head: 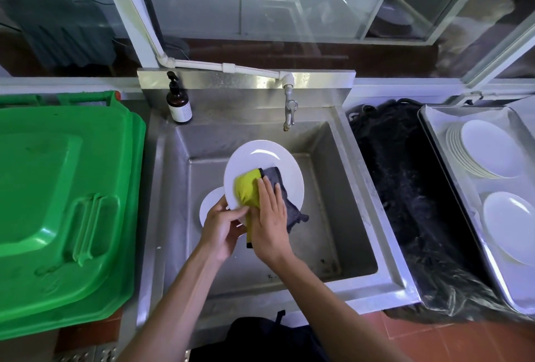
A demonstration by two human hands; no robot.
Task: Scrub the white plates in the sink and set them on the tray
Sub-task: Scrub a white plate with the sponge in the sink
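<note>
- Our left hand (221, 224) grips the near-left rim of a white plate (260, 159), tilted above the sink (341, 188).
- Our right hand (269, 217) presses a yellow-and-grey cloth (246, 188) flat on the plate, fingers straight.
- A second plate (210, 205) lies beneath (mostly hidden).
- At right, the tray (431, 121) holds a plate stack (480, 150) and a single plate (509, 225).

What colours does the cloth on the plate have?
The cloth is yellow-green and dark grey, seen in the head view.
</note>
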